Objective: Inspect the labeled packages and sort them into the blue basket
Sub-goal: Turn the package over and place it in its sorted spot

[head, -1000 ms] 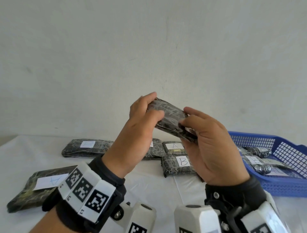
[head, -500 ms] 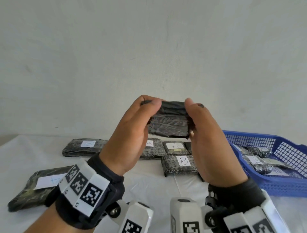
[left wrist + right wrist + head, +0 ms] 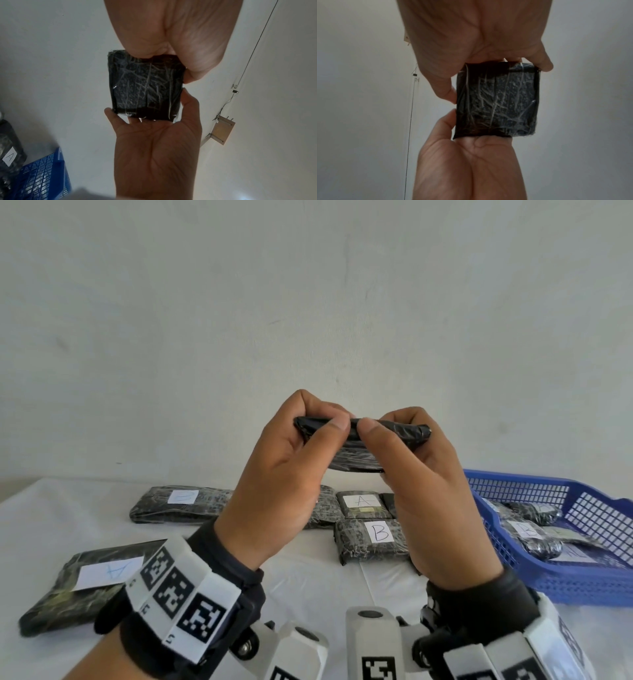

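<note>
Packages (image 3: 371, 539) on table (image 3: 51, 515), basket (image 3: 582, 587) right, holding packages

Small black film-wrapped package (image 3: 359, 446) aloft, edge-on; blue basket (image 3: 582, 587) at right, holding labeled packages (image 3: 527, 534).

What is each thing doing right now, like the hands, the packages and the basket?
Left hand: grips the held package.
Right hand: grips the held package too.
Held package: lifted above the table, label not visible.
B package: lying flat, label up.
Blue basket: on the table, several packages inside.
</note>
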